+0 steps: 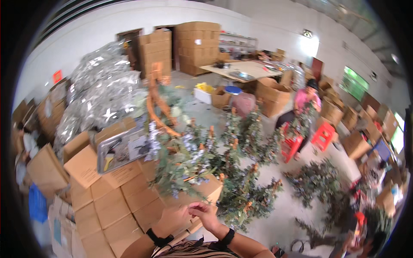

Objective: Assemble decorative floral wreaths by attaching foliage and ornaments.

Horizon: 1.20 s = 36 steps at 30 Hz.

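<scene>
My left hand [175, 218] and my right hand [205, 215] meet just in front of my body, above the edge of the stacked cartons. Their fingers are closed and pinched together, and whatever is between them is too small to make out. Close beyond them, artificial greenery [183, 165] with pale blue flowers rests over a cardboard box [209, 189]. A bent brown hoop [151, 109] rises out of its leaves. A thin stem tip reaches down near my fingertips. More leafy garlands [247, 195] fill the space to the right of the box.
Left of my hands lie closed cartons [109, 202] and a metal tray [124, 148] with small tools. Plastic-wrapped goods [103, 86] are heaped behind. A person in pink [307, 96] holds greenery near red stools [322, 135]. Another person [365, 245] is at lower right, near greenery on the floor [318, 182].
</scene>
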{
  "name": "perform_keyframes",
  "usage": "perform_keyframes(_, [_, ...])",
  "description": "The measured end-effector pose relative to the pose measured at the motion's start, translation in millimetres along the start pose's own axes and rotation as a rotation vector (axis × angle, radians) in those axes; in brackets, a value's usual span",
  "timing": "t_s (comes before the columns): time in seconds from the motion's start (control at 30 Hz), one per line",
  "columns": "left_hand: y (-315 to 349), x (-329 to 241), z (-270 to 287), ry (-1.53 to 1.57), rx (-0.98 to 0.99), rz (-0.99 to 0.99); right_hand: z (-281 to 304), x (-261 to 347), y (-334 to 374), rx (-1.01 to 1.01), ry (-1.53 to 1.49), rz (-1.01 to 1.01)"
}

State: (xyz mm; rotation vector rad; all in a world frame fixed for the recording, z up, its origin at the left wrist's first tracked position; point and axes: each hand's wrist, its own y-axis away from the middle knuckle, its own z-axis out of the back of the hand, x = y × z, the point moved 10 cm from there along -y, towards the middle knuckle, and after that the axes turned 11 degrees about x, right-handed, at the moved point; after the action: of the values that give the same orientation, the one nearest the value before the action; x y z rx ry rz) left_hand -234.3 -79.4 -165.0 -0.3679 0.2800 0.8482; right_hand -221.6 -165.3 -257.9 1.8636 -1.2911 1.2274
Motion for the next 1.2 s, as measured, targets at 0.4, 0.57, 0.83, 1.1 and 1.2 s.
perform_keyframes(0.4, [16, 43, -22, -0.027, 0.028, 0.037, -21, -7, -25, 0.065, -0.039, 0.003])
perform_keyframes(0.57, [100, 85, 4, -0.058, 0.108, 0.318, -60, -57, -46, 0.31, 0.042, -0.174])
perform_keyframes(0.83, [279, 168, -19, -0.088, 0.321, 0.873, -78, -135, -71, 0.605, 0.637, -0.424])
perform_keyframes(1.1, [345, 224, 12, 0.058, 0.198, 1.154, -94, -167, -124, 0.869, 0.726, -0.434])
perform_keyframes(1.2, [335, 239, 24, 0.103, 0.19, 1.152, -99, -170, -137, 0.938, 0.755, -0.39])
